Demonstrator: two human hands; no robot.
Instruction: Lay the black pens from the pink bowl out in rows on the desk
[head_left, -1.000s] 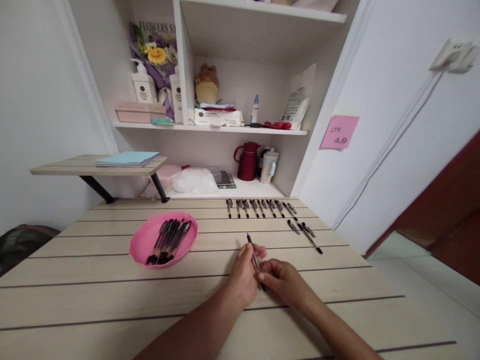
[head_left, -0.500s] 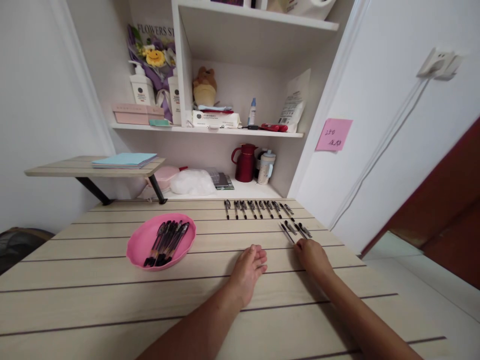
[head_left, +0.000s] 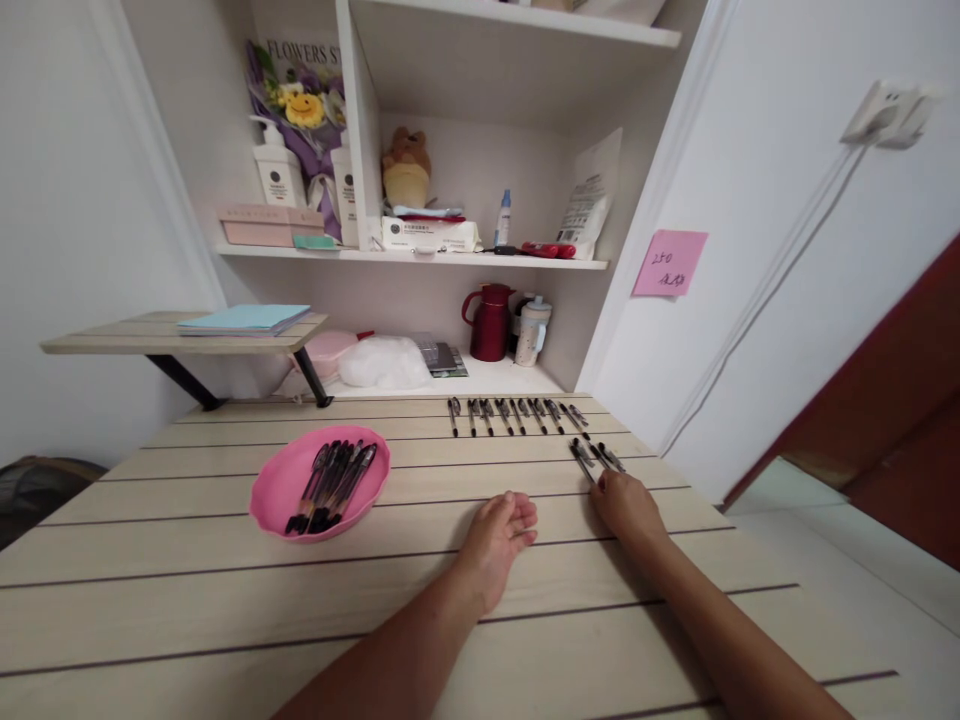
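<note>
My right hand (head_left: 628,505) is closed on the lower end of a pen (head_left: 583,460) at the right of the table. Just right of that pen lies another capped pen (head_left: 607,457), partly hidden by my fingers. Behind them, a row of several capped pens (head_left: 519,416) lies side by side near the table's back edge. My left hand (head_left: 495,540) rests on its side on the table, fingers loosely stretched and nothing in them. To its left stands a pink scalloped bowl (head_left: 271,490) with several more dark pens (head_left: 334,485) inside.
A small raised stand (head_left: 112,335) at the back left bears a blue notebook (head_left: 244,318). Behind the table is a white shelf (head_left: 405,262) with a red jug (head_left: 489,322), a speckled cup (head_left: 532,332) and a plastic bag (head_left: 382,362). A wall rises on the right.
The pen in my right hand has moved slightly right, closer alongside the neighbouring pens. My left hand has stayed almost in place. The whole view has shifted a little.
</note>
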